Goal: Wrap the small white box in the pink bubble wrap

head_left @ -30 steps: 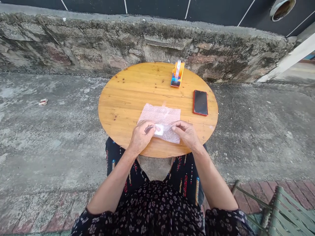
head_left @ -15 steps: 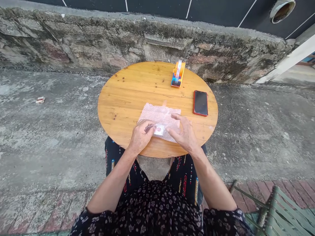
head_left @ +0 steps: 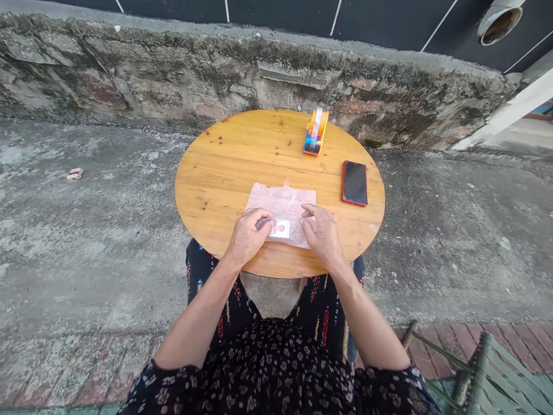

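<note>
A pinkish sheet of bubble wrap (head_left: 283,197) lies on the round wooden table (head_left: 233,155) in front of me. On its near part rests a small flat white item (head_left: 282,229) with pinkish round marks; its left end is partly covered by my fingers, and I cannot tell its kind. My left hand (head_left: 249,235) is closed, thumb and forefinger pinching the near-left part of the bubble wrap beside the white item. On the right side, my right hand (head_left: 322,235) has its thumb and forefinger drawn together at the bubble wrap.
At the table's far side stands an orange and blue tape dispenser (head_left: 316,132) with a roll in it. A phone (head_left: 355,183) in a red case lies near the right edge. Beyond is a stone wall (head_left: 173,80); a green slatted chair (head_left: 496,374) is at lower right.
My right thumb and forefinger, spread apart before, have come together at the bubble wrap. More of the white item shows now. My left hand keeps its pinch.
</note>
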Action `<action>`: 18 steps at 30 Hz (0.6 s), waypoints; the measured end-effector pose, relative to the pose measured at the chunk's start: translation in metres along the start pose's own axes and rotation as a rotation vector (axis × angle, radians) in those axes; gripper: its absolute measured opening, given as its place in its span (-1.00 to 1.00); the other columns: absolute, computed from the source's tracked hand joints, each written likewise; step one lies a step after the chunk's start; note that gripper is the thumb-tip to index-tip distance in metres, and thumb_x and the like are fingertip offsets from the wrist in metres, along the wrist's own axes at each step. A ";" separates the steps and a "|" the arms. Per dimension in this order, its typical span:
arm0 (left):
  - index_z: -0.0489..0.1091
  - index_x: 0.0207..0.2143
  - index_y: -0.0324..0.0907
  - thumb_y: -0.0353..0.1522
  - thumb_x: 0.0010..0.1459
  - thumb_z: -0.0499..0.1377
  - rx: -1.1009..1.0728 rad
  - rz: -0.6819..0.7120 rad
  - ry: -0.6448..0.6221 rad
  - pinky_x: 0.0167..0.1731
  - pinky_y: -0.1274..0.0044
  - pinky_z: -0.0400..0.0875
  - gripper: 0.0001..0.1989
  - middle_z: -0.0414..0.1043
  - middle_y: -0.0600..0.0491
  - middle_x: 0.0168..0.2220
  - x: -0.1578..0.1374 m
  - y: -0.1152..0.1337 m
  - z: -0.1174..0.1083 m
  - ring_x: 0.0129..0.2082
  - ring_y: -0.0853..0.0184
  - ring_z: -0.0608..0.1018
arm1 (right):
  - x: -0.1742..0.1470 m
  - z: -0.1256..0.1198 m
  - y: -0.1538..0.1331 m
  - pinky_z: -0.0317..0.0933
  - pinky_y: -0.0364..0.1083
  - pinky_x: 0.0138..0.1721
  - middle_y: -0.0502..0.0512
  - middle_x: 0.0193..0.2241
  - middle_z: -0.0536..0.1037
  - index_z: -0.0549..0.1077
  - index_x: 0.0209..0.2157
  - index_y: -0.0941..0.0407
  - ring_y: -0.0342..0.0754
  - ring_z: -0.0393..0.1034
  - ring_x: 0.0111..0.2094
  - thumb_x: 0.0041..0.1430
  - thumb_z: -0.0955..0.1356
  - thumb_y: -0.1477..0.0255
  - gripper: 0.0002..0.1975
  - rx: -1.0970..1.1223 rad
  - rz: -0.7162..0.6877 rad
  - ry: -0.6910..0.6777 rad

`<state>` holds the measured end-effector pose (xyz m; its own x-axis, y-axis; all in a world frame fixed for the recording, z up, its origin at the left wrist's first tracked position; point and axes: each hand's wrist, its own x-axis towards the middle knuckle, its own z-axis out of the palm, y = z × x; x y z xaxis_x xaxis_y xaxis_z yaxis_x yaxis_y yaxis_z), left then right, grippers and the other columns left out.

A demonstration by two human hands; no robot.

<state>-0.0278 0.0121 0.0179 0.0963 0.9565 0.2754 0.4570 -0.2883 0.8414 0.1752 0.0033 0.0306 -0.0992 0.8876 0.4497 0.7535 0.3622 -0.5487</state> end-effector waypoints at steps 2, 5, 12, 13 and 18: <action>0.46 -0.33 -0.15 -0.38 0.11 0.15 -0.007 0.000 -0.006 -0.22 0.48 0.37 -0.90 0.48 0.08 -0.33 0.000 0.000 0.000 -0.28 0.30 0.50 | -0.005 -0.003 -0.011 0.13 0.09 -0.05 0.15 -0.11 0.55 0.44 -0.04 0.07 0.12 0.37 -0.06 0.23 0.29 0.43 -0.73 -0.102 -0.053 0.083; 0.46 -0.32 -0.15 -0.36 0.12 0.15 -0.009 0.009 -0.023 -0.19 0.46 0.38 -0.90 0.49 0.07 -0.33 0.001 0.002 -0.001 -0.27 0.29 0.51 | -0.014 -0.005 -0.029 0.08 0.10 0.02 0.12 -0.09 0.56 0.48 -0.10 0.04 0.08 0.35 -0.02 0.27 0.29 0.45 -0.79 -0.143 -0.218 0.065; 0.46 -0.30 -0.15 -0.35 0.13 0.14 -0.003 0.017 -0.028 -0.16 0.44 0.40 -0.88 0.52 0.06 -0.30 0.002 0.002 -0.002 -0.25 0.27 0.53 | -0.015 0.013 -0.038 -0.01 0.15 0.16 0.15 0.01 0.52 0.47 -0.03 0.10 0.08 0.32 0.05 0.29 0.27 0.42 -0.75 -0.180 -0.328 -0.174; 0.47 -0.29 -0.15 -0.36 0.14 0.13 -0.009 0.014 -0.027 -0.16 0.44 0.41 -0.87 0.53 0.06 -0.30 0.002 0.001 -0.002 -0.25 0.27 0.53 | -0.015 0.015 -0.037 0.00 0.15 0.16 0.17 0.03 0.51 0.47 -0.03 0.11 0.09 0.31 0.05 0.29 0.28 0.41 -0.74 -0.196 -0.323 -0.175; 0.48 -0.22 -0.16 -0.36 0.16 0.11 -0.045 -0.023 0.008 -0.15 0.46 0.42 -0.81 0.55 0.04 -0.24 0.002 -0.006 -0.008 -0.23 0.28 0.55 | -0.014 0.015 -0.033 0.05 0.14 0.11 0.17 0.07 0.47 0.46 -0.04 0.10 0.11 0.32 0.03 0.27 0.31 0.38 -0.75 -0.231 -0.308 -0.196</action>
<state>-0.0369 0.0151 0.0171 0.0791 0.9625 0.2594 0.4183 -0.2683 0.8678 0.1422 -0.0171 0.0321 -0.4468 0.7934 0.4133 0.7930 0.5651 -0.2276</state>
